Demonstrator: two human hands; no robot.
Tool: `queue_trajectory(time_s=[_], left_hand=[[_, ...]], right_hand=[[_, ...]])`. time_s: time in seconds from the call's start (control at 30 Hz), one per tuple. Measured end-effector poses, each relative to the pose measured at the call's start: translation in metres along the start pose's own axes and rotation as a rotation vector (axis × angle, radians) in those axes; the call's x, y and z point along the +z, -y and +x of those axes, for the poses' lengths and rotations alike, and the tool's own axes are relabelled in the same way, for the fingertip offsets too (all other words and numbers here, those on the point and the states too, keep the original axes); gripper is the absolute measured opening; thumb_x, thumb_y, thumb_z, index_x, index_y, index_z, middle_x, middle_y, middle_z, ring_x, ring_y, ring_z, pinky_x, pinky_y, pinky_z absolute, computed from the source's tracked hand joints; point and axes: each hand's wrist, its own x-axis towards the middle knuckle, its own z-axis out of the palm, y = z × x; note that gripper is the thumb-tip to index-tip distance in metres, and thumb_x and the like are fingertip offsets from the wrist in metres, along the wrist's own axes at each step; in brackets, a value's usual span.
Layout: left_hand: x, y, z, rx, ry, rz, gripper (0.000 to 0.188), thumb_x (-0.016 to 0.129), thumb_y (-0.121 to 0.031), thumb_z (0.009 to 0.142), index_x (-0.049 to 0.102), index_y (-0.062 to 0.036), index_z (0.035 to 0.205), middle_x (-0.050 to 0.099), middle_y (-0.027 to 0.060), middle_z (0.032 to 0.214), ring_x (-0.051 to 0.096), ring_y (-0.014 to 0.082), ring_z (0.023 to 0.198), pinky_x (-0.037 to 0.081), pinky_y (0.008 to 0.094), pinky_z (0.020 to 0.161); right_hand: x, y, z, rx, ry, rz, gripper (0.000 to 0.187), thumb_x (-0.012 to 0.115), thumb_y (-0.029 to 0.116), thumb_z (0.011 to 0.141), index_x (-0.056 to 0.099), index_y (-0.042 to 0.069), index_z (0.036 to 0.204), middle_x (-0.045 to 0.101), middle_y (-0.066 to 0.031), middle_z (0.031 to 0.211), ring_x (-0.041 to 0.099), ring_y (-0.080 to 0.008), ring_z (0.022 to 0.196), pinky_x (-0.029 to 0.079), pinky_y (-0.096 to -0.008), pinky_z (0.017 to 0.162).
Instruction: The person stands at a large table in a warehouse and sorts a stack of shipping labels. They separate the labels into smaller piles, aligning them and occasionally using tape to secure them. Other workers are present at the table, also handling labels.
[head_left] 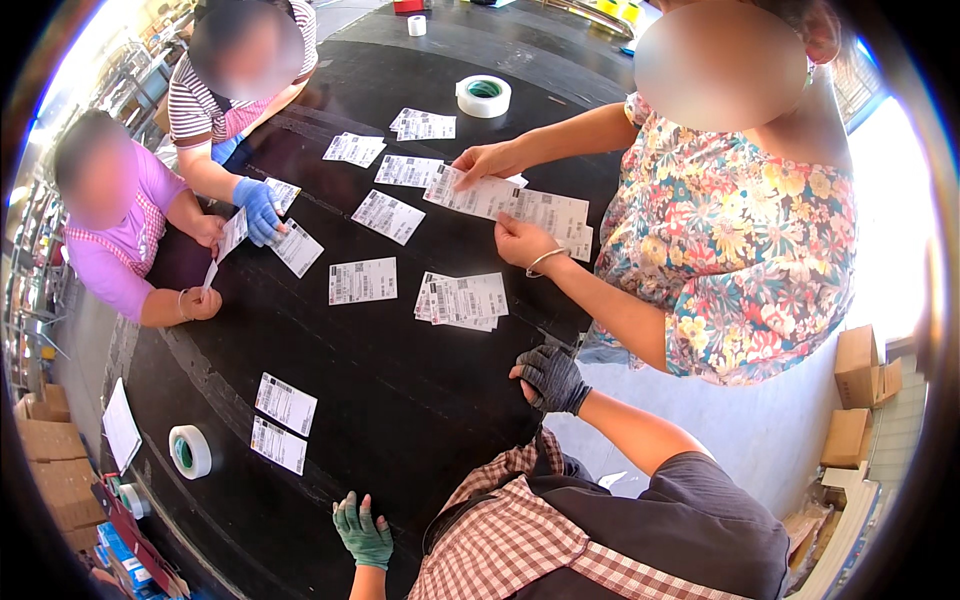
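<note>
My left hand, in a green glove with bare fingertips, rests on the black table with its fingers apart and nothing in it. Two white shipping labels lie side by side beyond it. My right hand, in a dark grey glove, is curled closed at the table's right edge, and I see nothing in it. The nearest papers to that hand are a small overlapping pile of labels. Across from it, a person in a flowered top holds a strip of labels in both hands.
More labels are spread over the black table. At the far left, one person holds a label; another's blue-gloved hand touches labels. Tape rolls stand on the table. Cardboard boxes sit at the right.
</note>
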Motion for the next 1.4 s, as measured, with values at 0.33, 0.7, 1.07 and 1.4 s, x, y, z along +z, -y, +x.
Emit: queue_trajectory(time_s=[0.33,0.7,1.07,1.4], left_hand=[[-0.002,0.0,0.007,-0.014,0.045,-0.015,0.041,0.041,-0.031,0.096,0.049,-0.0085,0.128,0.048,0.0172,0.13,0.047,0.0352,0.118,0.033,0.0567,0.106],[0.001,0.003,0.006,-0.018,0.029,-0.028,0.042,0.042,-0.031,0.095,0.048,-0.0102,0.13,0.047,0.0161,0.131,0.047,0.0351,0.118,0.033,0.0571,0.106],[0.001,0.004,0.006,-0.019,0.025,-0.027,0.041,0.042,-0.03,0.095,0.049,-0.0103,0.129,0.048,0.0158,0.13,0.047,0.0344,0.118,0.033,0.0568,0.106],[0.002,0.005,0.006,-0.019,0.042,-0.029,0.041,0.041,-0.033,0.096,0.049,-0.0096,0.129,0.048,0.0179,0.13,0.047,0.0353,0.119,0.033,0.0573,0.106]], right_hand=[[0.008,-0.004,0.007,-0.005,-0.048,0.019,0.021,0.058,0.008,0.073,0.063,0.013,0.093,0.061,-0.0072,0.091,0.06,-0.0292,0.082,0.049,-0.0402,0.074],[0.003,0.0,0.012,0.0,-0.041,0.024,0.022,0.058,0.007,0.072,0.062,0.012,0.093,0.061,-0.0078,0.09,0.06,-0.03,0.081,0.049,-0.0405,0.073],[0.006,-0.003,0.009,0.023,0.024,0.038,0.027,0.06,0.008,0.071,0.062,0.014,0.097,0.06,-0.0086,0.096,0.06,-0.0291,0.085,0.049,-0.0412,0.077],[0.005,-0.002,0.009,0.004,-0.007,0.007,0.026,0.06,0.011,0.072,0.062,0.013,0.098,0.06,-0.0086,0.097,0.06,-0.0299,0.085,0.049,-0.0417,0.076]])
